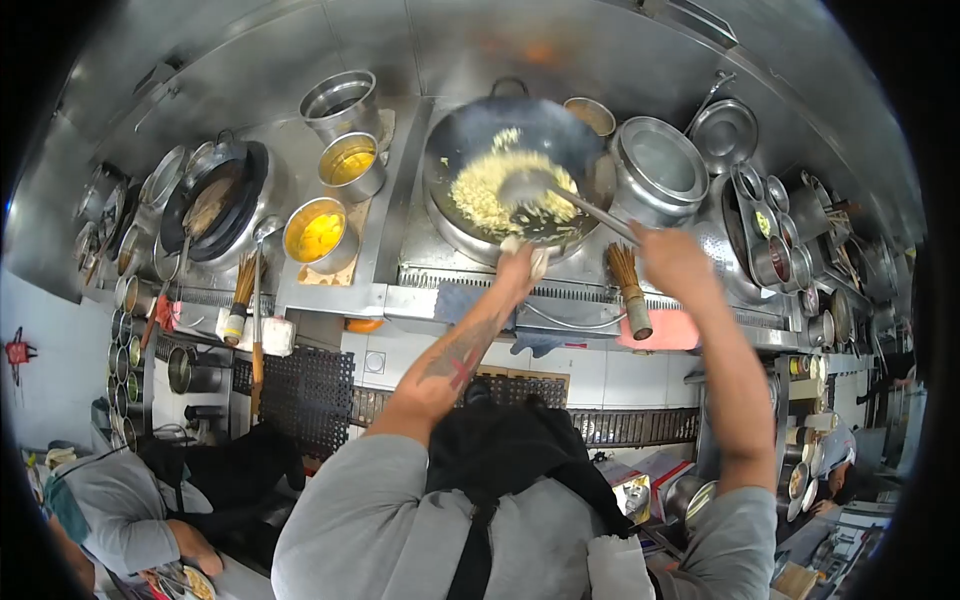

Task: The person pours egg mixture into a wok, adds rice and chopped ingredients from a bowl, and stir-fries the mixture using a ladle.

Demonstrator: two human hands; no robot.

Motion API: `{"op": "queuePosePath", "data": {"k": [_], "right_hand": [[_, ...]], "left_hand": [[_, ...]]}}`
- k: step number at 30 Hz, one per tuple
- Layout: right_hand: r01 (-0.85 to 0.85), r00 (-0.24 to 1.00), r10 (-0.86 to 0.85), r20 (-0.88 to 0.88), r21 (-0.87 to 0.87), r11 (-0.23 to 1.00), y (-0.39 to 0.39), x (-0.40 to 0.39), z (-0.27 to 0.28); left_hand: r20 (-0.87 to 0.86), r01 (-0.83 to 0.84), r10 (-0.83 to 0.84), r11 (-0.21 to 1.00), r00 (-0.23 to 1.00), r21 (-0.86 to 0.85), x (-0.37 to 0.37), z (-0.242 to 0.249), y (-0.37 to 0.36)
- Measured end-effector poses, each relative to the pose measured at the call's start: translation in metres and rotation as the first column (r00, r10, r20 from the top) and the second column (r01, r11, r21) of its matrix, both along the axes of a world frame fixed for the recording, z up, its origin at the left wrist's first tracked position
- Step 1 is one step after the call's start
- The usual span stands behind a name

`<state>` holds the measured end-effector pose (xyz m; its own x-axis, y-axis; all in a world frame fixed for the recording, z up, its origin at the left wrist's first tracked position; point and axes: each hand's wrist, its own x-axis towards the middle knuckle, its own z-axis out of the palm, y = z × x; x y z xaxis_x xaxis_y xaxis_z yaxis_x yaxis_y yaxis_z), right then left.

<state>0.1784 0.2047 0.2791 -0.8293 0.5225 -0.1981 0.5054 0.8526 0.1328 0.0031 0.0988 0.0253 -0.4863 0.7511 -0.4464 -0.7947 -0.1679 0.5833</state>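
Observation:
A large dark wok (565,132) sits on the stove in front of me, with loose, pale yellow, rice-like food (480,187) in it. My left hand (516,272) is closed on its near edge through a folded, whitish cloth (540,263). My right hand (678,262) is wrapped round the long handle of a ladle (528,187) at the right. The ladle's bowl, smeared by motion, lies in among the food. Below the right hand, a bamboo wok brush (630,295) stands near a pink cloth (660,330).
Left of the wok are pots of yellow liquid (322,236) (350,167) and a tall steel pot (340,105). A lidded steel pan (662,160) stands at the right. Another wok (213,200) and brush (240,300) are farther left. A co-worker (125,505) is at lower left.

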Motion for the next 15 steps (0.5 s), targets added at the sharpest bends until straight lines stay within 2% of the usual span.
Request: {"op": "queuePosePath", "data": {"k": [1,2,3,4,6,8,9,10,12,13,14,15], "right_hand": [[0.120,0.991,-0.121,0.064,0.021,0.993,-0.014,-0.017,-0.007],[0.125,0.989,-0.126,0.074,0.020,0.992,-0.017,-0.006,-0.006],[0.137,0.990,-0.137,-0.023,0.045,0.989,-0.015,0.004,0.005],[0.153,0.983,-0.145,-0.113,0.058,0.987,-0.012,0.012,0.016],[0.028,0.998,-0.025,-0.059,0.052,0.998,-0.011,0.037,0.085],[-0.063,0.993,0.068,-0.095,0.054,0.997,0.005,0.057,0.114],[-0.036,0.999,0.034,0.032,0.076,0.996,-0.010,0.065,0.161],[-0.011,0.991,-0.005,0.135,0.119,0.993,-0.025,0.070,0.202],[0.120,0.973,-0.110,0.204,-0.037,0.992,-0.033,0.059,0.210],[0.024,0.987,-0.029,0.161,0.032,0.999,-0.025,0.058,0.191],[0.046,0.978,-0.037,0.204,-0.042,0.998,-0.026,0.051,0.189],[-0.021,0.997,0.022,0.071,-0.013,1.000,-0.015,0.026,0.136]], "left_hand": [[-0.062,-0.117,0.117,0.993,0.991,0.006,0.010,-0.022,-0.003],[-0.170,-0.052,0.038,0.996,0.985,-0.078,0.016,-0.043,-0.018],[-0.325,-0.112,0.109,0.994,0.939,0.011,0.026,-0.045,-0.034],[-0.284,-0.133,0.118,0.990,0.952,-0.036,0.023,-0.038,-0.037],[-0.198,-0.173,0.146,0.976,0.969,-0.128,0.015,-0.027,-0.041],[-0.129,-0.117,0.106,0.990,0.986,-0.085,-0.007,-0.019,-0.031],[0.000,-0.041,0.043,0.957,0.999,-0.288,-0.009,0.037,-0.042],[-0.003,-0.073,0.075,0.960,0.997,-0.271,-0.003,0.071,-0.055],[0.196,-0.025,0.043,0.995,0.980,-0.095,0.028,0.109,-0.085],[0.169,-0.080,0.095,0.993,0.981,-0.092,0.025,0.125,-0.079],[0.189,-0.044,0.052,0.998,0.981,-0.051,0.022,0.122,-0.078],[0.146,-0.049,0.061,0.995,0.987,-0.085,0.006,0.122,-0.058]]}}
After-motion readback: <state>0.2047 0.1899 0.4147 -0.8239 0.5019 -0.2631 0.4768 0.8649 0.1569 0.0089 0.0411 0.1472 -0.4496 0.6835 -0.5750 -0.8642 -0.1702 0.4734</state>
